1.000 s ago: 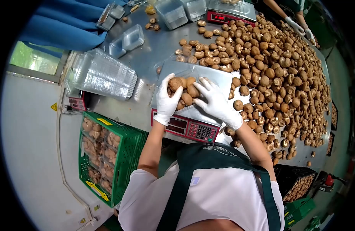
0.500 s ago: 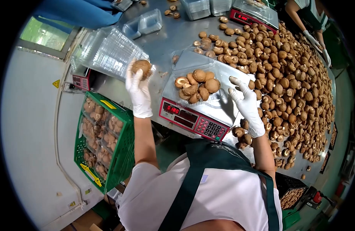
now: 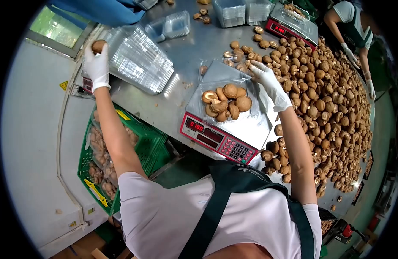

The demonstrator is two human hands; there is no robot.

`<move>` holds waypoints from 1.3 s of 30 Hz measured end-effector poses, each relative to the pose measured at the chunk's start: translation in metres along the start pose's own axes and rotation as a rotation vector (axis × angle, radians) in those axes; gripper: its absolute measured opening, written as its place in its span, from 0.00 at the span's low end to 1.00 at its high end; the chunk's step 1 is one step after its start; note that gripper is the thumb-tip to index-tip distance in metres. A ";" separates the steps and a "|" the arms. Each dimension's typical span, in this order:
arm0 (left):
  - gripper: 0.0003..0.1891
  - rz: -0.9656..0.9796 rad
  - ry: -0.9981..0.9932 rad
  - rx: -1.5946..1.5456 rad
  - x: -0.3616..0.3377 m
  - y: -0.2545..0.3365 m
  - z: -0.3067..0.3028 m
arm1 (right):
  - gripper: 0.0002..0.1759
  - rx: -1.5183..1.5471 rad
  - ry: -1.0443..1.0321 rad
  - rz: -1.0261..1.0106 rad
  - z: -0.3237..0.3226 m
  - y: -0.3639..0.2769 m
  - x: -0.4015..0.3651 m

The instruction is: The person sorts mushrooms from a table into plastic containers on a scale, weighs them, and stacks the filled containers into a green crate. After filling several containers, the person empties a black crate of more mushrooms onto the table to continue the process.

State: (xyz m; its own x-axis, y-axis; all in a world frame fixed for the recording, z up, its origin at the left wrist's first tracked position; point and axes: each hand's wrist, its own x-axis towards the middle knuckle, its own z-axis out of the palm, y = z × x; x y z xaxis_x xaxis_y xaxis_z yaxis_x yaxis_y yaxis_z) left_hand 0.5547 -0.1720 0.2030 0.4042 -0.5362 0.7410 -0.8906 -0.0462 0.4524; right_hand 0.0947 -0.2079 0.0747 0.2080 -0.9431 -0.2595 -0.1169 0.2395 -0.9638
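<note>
My white-gloved left hand is closed on a brown mushroom, out at the far left beside the stacked clear plastic trays. An open clear plastic tray of several mushrooms rests on the red-framed scale, whose display reads 0.180. Over the tray's right rear corner, my gloved right hand reaches with fingers stretched out, their tips close to loose mushrooms at the edge of the big pile.
Below my left arm stands a green crate holding packed mushrooms. More clear trays lie at the back of the metal table. A second scale sits at the back right, near another gloved person.
My left hand has carried the mushroom left, past the stacked trays. My right hand has moved up and away from the scale's right side toward the pile's edge.
</note>
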 end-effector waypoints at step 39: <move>0.12 -0.984 -0.978 -1.098 -0.322 0.148 -0.034 | 0.05 0.017 -0.212 0.043 -0.030 0.069 -0.151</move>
State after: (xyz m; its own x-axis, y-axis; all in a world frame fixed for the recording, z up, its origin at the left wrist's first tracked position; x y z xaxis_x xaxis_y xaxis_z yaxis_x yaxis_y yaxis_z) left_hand 0.3002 0.0225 0.0481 0.0275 -0.9402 -0.3394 0.2861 -0.3180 0.9039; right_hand 0.0263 -0.0556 0.0491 0.4028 -0.8627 -0.3058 -0.1141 0.2842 -0.9520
